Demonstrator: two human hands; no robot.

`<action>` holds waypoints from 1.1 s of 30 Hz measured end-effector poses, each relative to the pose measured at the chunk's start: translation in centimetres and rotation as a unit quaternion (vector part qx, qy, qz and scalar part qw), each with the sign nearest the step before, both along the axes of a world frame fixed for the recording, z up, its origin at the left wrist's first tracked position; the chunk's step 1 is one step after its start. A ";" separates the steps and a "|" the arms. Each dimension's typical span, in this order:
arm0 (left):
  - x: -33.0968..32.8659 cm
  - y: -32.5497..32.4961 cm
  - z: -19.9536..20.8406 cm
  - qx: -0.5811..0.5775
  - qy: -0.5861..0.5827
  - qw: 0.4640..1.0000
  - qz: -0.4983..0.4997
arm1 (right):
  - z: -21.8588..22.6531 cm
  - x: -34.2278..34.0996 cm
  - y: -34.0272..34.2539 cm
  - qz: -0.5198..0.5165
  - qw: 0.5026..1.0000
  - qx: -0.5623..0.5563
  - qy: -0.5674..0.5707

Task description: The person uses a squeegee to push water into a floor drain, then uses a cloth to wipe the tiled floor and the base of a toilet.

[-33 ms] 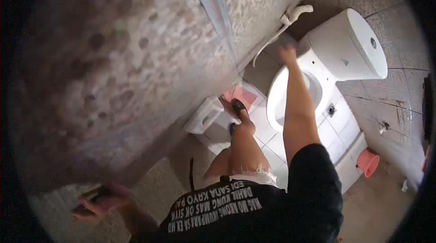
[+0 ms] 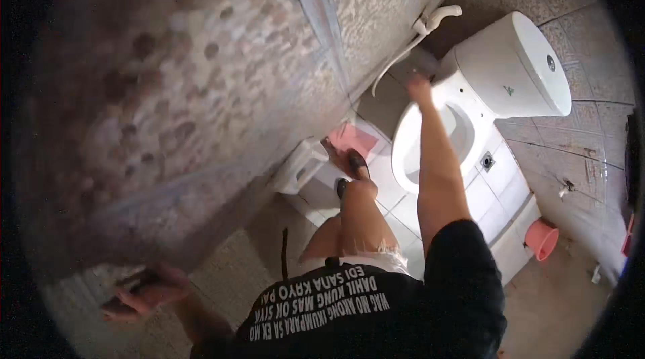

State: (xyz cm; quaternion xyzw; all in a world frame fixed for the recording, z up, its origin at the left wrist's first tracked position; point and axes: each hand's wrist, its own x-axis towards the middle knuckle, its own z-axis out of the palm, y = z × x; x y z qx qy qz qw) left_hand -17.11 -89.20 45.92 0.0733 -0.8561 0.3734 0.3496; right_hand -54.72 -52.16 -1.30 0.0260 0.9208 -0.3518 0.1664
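My right arm stretches forward over the white toilet bowl (image 2: 403,164). At its end my right hand (image 2: 420,88) is closed above the bowl's left rim, near the seat hinge holes. Its fingers are small and blurred, so whatever they may hold does not show. Beside it on the wall hangs a white bidet sprayer (image 2: 443,15) with a pale hose (image 2: 386,75) curving down. Far to the left and low, my left hand (image 2: 158,292) has its fingers curled around a dark patch in shadow. I cannot make out what that is.
The white cistern (image 2: 500,67) stands behind the bowl. A white plastic stool or holder (image 2: 300,167) and a pink dustpan-like piece (image 2: 353,139) are by the left wall. On the right are a floor drain (image 2: 488,161), a tap (image 2: 566,189) and a pink dipper (image 2: 541,239).
My right hand has shifted slightly left over the bowl rim. The whole view has moved a little; my left hand keeps its curled pose.
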 end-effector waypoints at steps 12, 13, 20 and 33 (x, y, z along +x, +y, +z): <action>0.2 -2.5 0.7 -0.005 0.021 0.996 -0.090 | -1.4 35.6 7.8 0.361 0.859 0.008 -0.362; -0.4 -2.6 0.0 -0.067 0.033 0.995 -0.069 | -4.2 36.3 12.9 0.329 0.912 0.032 -0.241; -1.0 -1.5 -0.9 -0.005 0.007 0.997 -0.083 | -5.8 28.4 23.8 0.112 0.971 0.142 -0.158; -1.5 -2.2 -1.7 -0.002 0.102 0.983 -0.154 | -6.8 38.6 26.9 0.002 0.964 0.048 -0.261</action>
